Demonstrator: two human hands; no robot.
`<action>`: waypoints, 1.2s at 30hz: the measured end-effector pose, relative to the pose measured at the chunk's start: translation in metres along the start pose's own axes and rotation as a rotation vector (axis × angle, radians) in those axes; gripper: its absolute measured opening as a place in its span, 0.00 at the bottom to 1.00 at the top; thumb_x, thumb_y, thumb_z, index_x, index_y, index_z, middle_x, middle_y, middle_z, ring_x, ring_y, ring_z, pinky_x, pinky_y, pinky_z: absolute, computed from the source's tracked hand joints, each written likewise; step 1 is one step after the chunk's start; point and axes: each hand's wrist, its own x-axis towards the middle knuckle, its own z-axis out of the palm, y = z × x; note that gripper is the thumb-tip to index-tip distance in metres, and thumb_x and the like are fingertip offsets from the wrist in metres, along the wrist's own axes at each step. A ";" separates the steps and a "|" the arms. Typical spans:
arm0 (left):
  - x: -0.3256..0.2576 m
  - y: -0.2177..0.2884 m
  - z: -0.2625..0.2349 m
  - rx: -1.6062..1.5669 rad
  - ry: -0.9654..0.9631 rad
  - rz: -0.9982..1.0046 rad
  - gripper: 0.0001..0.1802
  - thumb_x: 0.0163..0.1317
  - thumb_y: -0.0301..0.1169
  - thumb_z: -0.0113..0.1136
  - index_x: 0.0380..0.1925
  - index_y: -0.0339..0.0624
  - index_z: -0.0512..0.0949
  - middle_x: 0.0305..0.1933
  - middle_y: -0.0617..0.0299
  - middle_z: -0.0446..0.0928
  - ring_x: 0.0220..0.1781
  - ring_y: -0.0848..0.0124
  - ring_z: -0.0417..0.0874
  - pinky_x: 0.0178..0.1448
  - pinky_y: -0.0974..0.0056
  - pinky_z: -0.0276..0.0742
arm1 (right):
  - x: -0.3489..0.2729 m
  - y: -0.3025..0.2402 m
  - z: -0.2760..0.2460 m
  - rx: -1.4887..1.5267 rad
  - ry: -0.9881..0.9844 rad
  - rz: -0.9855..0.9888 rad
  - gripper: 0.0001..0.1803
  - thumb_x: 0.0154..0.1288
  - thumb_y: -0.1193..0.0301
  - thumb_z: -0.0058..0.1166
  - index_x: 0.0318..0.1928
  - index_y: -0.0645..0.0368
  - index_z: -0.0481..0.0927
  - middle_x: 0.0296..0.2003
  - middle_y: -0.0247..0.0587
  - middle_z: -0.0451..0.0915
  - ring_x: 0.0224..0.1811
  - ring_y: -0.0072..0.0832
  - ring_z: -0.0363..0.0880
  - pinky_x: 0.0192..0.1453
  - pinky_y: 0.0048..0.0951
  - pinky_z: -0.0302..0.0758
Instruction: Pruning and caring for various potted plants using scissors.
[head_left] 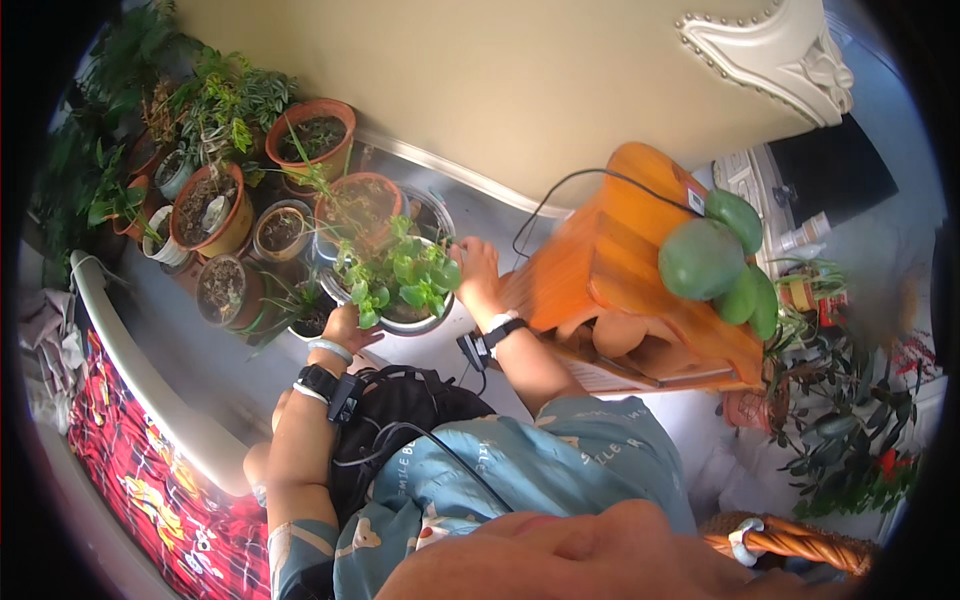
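Observation:
A leafy green plant (412,278) grows in a round white flowerpot (408,328) just in front of me. My left hand (348,330) is at the pot's near left side, fingers curled against its rim and partly hidden. At the pot's right side my right hand (478,268) grips the rim, its fingertips partly behind leaves. A terracotta pot (360,205) stands right behind the white one, with thin stems leaning over it. Close to my left hand is a small white pot (308,322) with narrow-leaved growth.
Several more pots, such as a brown pot (228,292) and a terracotta pot (312,135), crowd the left. An orange wooden cabinet (620,240) stands right, with large green fruits (705,260) on top and a black cable (545,200). A bed edge (150,370) curves along the left.

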 end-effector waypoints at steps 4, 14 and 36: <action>0.006 -0.002 -0.009 0.015 -0.006 0.057 0.25 0.67 0.42 0.40 0.62 0.47 0.59 0.62 0.52 0.60 0.52 0.38 0.70 0.55 0.39 0.70 | 0.015 -0.010 -0.003 -0.042 -0.176 0.005 0.16 0.62 0.60 0.52 0.40 0.60 0.73 0.39 0.52 0.73 0.46 0.48 0.69 0.51 0.42 0.66; 0.019 -0.004 -0.011 0.021 0.012 0.122 0.26 0.64 0.47 0.47 0.55 0.43 0.67 0.53 0.54 0.71 0.47 0.56 0.75 0.52 0.52 0.74 | 0.052 0.044 0.030 0.010 -0.261 0.104 0.24 0.63 0.54 0.42 0.33 0.67 0.75 0.33 0.63 0.75 0.40 0.57 0.72 0.47 0.52 0.67; 0.017 0.001 -0.011 0.105 0.134 0.174 0.24 0.64 0.46 0.50 0.51 0.40 0.70 0.47 0.56 0.73 0.46 0.66 0.75 0.51 0.59 0.72 | -0.027 0.052 0.039 0.976 -0.189 0.633 0.20 0.69 0.58 0.39 0.56 0.55 0.64 0.49 0.39 0.70 0.44 0.24 0.70 0.45 0.27 0.69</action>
